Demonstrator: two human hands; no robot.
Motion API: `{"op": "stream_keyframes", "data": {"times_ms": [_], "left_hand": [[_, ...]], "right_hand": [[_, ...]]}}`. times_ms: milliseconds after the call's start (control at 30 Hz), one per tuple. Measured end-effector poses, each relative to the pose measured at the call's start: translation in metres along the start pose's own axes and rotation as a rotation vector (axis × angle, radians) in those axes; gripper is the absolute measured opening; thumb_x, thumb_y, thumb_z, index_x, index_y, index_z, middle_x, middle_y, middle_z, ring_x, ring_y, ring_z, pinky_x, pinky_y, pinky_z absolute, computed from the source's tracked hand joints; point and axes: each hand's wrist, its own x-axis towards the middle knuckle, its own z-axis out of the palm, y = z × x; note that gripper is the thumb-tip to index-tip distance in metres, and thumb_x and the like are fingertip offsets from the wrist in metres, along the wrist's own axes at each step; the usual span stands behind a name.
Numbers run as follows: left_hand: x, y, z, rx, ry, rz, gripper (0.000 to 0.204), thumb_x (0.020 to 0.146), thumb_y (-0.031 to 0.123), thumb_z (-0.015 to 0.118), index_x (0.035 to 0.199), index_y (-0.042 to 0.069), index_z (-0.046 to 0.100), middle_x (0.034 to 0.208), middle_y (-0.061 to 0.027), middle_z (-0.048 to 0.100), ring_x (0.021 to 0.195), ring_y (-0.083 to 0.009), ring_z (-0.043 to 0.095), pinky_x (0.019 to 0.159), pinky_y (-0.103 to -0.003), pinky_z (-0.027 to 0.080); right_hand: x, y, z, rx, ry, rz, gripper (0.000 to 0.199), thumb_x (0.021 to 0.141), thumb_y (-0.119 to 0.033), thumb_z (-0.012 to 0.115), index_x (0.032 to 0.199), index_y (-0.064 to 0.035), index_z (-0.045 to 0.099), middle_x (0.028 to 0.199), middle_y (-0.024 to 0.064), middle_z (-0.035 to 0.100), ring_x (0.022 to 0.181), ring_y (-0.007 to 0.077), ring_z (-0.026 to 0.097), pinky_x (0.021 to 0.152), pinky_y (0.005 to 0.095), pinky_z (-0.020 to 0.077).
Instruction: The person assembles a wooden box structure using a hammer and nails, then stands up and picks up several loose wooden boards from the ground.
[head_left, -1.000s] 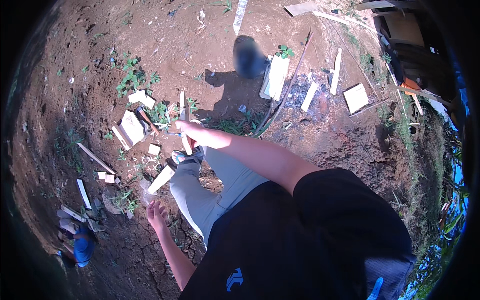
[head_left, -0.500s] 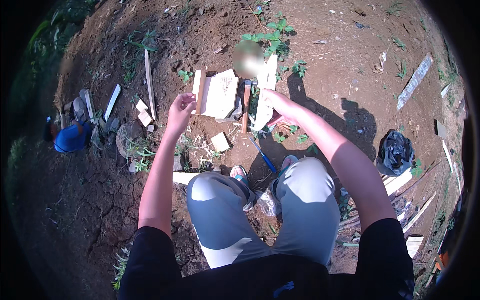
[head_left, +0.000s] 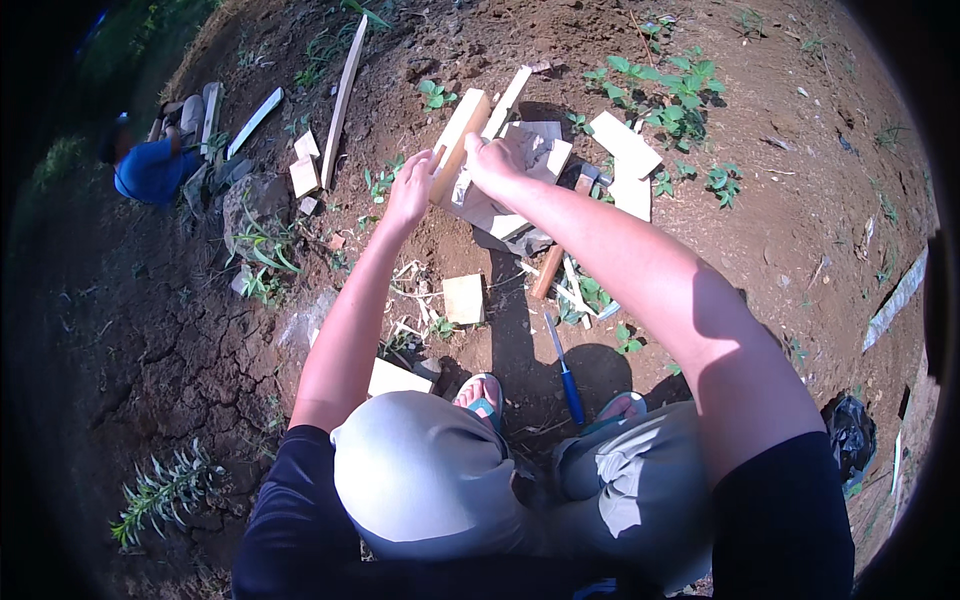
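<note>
Squatting on bare earth, I gripped a pale wooden block (head_left: 460, 135) between both hands, my left hand (head_left: 412, 187) closed on its lower end and my right hand (head_left: 492, 158) wrapped round its upper side, above a heap of offcut boards (head_left: 625, 145). The block looked stiff, light and rough-sawn, best taken by its long edges. A blue-handled chisel (head_left: 565, 368) lay by my sandals (head_left: 482, 400).

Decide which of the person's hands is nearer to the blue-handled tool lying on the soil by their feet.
Left, narrowly. The left hand is up at the wooden block, above and left of the blue-handled tool. The right hand grips the same block slightly farther up from the tool.
</note>
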Motion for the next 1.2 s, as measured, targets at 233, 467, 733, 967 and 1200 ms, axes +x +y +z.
{"op": "stream_keyframes", "data": {"times_ms": [233,467,733,967,1200], "left_hand": [[-0.012,0.009,-0.017,-0.125,-0.002,-0.165,0.068,0.109,0.05,0.029,0.141,-0.006,0.053,0.137,-0.0218,0.061,0.127,-0.0274,0.057,0.11,-0.038,0.04],[-0.021,0.035,-0.01,-0.034,-0.145,-0.136,0.089,0.094,0.062,0.062,0.148,-0.005,0.045,0.144,-0.0228,0.055,0.135,-0.0285,0.051,0.115,-0.041,0.036],[-0.032,-0.005,-0.016,-0.027,-0.102,0.044,0.081,0.082,0.019,0.083,0.146,-0.007,0.042,0.136,-0.0204,0.059,0.125,-0.0253,0.058,0.106,-0.036,0.047],[-0.051,-0.02,-0.002,0.208,0.204,0.008,0.051,0.084,0.009,0.077,0.131,-0.002,0.062,0.11,-0.0139,0.072,0.1,-0.0173,0.068,0.087,-0.033,0.055],[-0.062,-0.016,0.018,0.058,0.305,-0.084,0.052,0.087,0.008,0.078,0.135,-0.002,0.06,0.111,-0.012,0.071,0.095,-0.0138,0.068,0.08,-0.028,0.055]], "right_hand": [[-0.013,0.008,0.06,-0.204,0.052,-0.053,0.076,0.1,-0.051,0.051,0.143,0.0104,0.038,0.153,0.0353,0.033,0.136,0.0431,0.048,0.114,0.0465,0.0401],[0.012,0.021,0.053,-0.18,0.023,-0.047,0.078,0.102,-0.052,0.041,0.149,0.0096,0.032,0.154,0.0338,0.035,0.138,0.0458,0.045,0.116,0.0513,0.0374],[0.033,0.028,-0.014,-0.339,-0.113,-0.296,0.041,0.089,-0.011,0.057,0.128,-0.0126,0.069,0.136,0.0168,0.064,0.126,0.0339,0.06,0.11,0.0408,0.0451],[0.061,0.017,-0.062,-0.882,0.222,-0.503,0.046,0.091,-0.006,0.063,0.136,-0.0097,0.057,0.14,0.0123,0.054,0.135,0.0305,0.051,0.108,0.0432,0.0491],[0.067,0.025,-0.063,-0.944,0.185,-0.441,0.066,0.089,-0.003,0.06,0.151,-0.0107,0.04,0.145,0.0148,0.051,0.137,0.0303,0.049,0.111,0.0446,0.0455]]}}
